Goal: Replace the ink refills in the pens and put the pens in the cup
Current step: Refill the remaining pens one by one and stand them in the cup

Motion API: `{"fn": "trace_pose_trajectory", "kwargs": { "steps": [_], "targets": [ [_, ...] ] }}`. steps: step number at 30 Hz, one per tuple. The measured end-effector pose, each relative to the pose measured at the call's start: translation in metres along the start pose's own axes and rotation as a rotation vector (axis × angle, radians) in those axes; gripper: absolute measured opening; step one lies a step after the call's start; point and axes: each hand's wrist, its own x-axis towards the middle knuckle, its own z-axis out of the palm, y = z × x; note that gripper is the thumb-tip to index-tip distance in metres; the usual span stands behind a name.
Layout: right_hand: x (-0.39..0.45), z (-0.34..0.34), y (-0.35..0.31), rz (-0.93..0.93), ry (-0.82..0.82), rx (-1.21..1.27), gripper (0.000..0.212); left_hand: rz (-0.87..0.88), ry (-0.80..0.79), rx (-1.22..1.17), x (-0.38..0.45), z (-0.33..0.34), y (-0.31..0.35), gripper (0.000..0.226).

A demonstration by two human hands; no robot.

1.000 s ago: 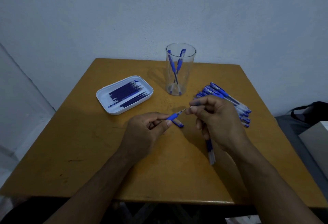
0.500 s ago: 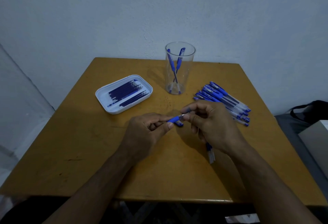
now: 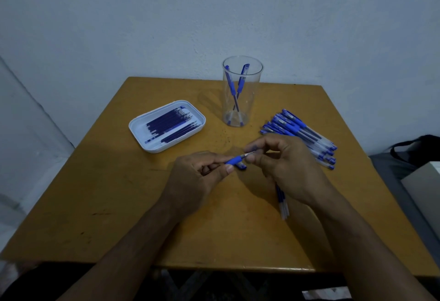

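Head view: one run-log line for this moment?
left hand: grips pen grip | right hand: pinches tip, holds barrel | cup: two pens

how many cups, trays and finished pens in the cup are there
clear cup: 1
white tray of refills: 1
pens in the cup: 2
total: 4

No text, label, brand or number can be read anywhere — not on the pens (image 3: pixel 302 134) piled on the desk (image 3: pixel 119 193), nor the two standing in the clear cup (image 3: pixel 241 91), nor the white tray (image 3: pixel 166 125) of refills — any print is too small and blurred.
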Motion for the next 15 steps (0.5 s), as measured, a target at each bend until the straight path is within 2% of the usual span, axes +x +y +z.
{"fn": "trace_pose_trajectory", "kwargs": {
  "steps": [1,4,5,8,10,11,13,15],
  "targets": [
    [0.0001,0.0013,-0.0011,-0.005,0.025,-0.042,0.007,0.004,-0.001,0.002,0.0001,-0.0002,-0.0006,0.029],
    [0.0007,0.0033,0.0021,-0.031,0.087,-0.189,0.034,0.007,0.0,0.007,0.0003,-0.0001,-0.0021,0.028],
    [0.0006,0.0027,0.0008,-0.024,0.092,-0.177,0.034,0.001,0.0,0.002,0.0004,-0.0001,-0.002,0.028],
    [0.0005,-0.0003,0.0007,-0.011,0.023,-0.048,0.011,0.008,0.003,0.006,0.0004,-0.0007,-0.0007,0.032],
    [0.0009,-0.0002,0.0007,-0.005,0.011,-0.039,0.004,0.025,-0.001,0.019,0.0007,-0.0006,0.0001,0.032],
    [0.0009,0.0007,0.0005,-0.002,0.026,-0.055,0.003,0.027,0.0,0.018,0.0007,-0.0006,0.0004,0.031],
    [0.0017,0.0026,0.0023,-0.007,0.063,-0.128,0.015,0.024,0.009,0.015,0.0009,-0.0012,-0.0001,0.028],
    [0.0017,0.0018,0.0022,-0.005,0.054,-0.12,0.015,0.01,0.013,0.006,0.0006,-0.002,-0.0002,0.027]
  ]
}}
